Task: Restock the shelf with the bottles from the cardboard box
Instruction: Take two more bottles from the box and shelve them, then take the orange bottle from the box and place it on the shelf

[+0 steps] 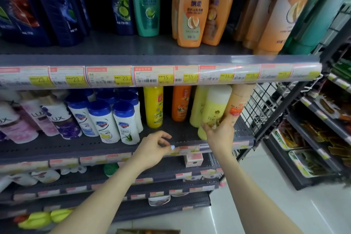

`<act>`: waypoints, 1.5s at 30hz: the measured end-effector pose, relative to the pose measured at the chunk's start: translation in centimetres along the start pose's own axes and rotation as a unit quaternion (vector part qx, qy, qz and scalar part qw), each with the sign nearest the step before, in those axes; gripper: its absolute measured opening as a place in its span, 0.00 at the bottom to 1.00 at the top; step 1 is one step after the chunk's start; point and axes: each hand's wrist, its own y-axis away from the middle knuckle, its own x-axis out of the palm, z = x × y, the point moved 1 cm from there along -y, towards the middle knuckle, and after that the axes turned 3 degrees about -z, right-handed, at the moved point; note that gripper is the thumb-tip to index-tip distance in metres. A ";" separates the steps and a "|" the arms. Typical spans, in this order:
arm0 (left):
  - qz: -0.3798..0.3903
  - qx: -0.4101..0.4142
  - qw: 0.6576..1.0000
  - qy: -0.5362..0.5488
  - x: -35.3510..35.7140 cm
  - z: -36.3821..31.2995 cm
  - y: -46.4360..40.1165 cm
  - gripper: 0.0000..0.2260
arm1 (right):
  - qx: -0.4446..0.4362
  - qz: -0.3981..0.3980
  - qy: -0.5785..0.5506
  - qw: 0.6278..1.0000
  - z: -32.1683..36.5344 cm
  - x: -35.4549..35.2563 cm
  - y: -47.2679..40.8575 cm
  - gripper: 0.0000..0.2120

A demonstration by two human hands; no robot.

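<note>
My right hand (220, 135) grips the lower part of a pale yellow bottle (216, 108) at the right end of the middle shelf (95, 148), tilted, its base near the shelf's front edge. A peach bottle (238, 103) leans right beside it, touching my fingers. My left hand (155, 146) hovers over the shelf's front edge, fingers loosely curled, holding nothing. A yellow bottle (153, 106) and an orange bottle (180, 103) stand further back. A corner of the cardboard box (148, 231) shows at the bottom edge.
White bottles with blue caps (123, 121) and pink and purple bottles (38, 121) fill the shelf's left. Orange bottles (191, 7) and dark blue bottles stand on the shelf above. A wire side panel (266, 104) closes the right end. Another rack (313, 138) stands right.
</note>
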 end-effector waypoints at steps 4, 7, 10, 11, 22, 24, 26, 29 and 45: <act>0.016 0.002 1.000 -0.002 0.6 0.4 0.4 0.15 | 0.023 0.002 0.002 1.000 0.2 0.1 0.5 0.31; 0.022 0.000 1.000 -0.007 0.9 0.8 0.7 0.15 | 0.022 -0.006 0.025 0.999 0.4 0.1 0.4 0.33; 0.019 0.004 1.000 -0.017 1.0 0.9 0.9 0.14 | 0.033 -0.016 0.032 0.999 0.6 0.1 0.4 0.37; 0.018 0.004 1.000 -0.020 1.1 1.0 1.0 0.14 | 0.034 -0.021 0.024 0.999 0.6 0.0 0.8 0.36; 0.154 -0.035 0.982 -0.107 9.9 11.9 3.6 0.13 | 0.131 0.024 -0.013 0.991 -14.6 2.5 16.3 0.17; 0.189 -0.057 0.972 -0.126 12.9 15.5 3.5 0.14 | 0.178 0.076 0.027 0.981 -19.4 4.3 18.8 0.18; 0.228 -0.086 0.959 -0.148 16.5 19.6 3.3 0.14 | 0.248 0.130 0.061 0.958 -24.4 6.3 21.5 0.19; 0.264 -0.136 0.941 -0.165 21.8 26.5 2.5 0.12 | 0.323 0.214 0.075 0.919 -32.0 10.6 25.0 0.19; 0.280 -0.394 0.846 -0.227 40.5 57.2 0.4 0.08 | 0.507 0.459 0.093 0.724 -61.8 29.3 39.9 0.23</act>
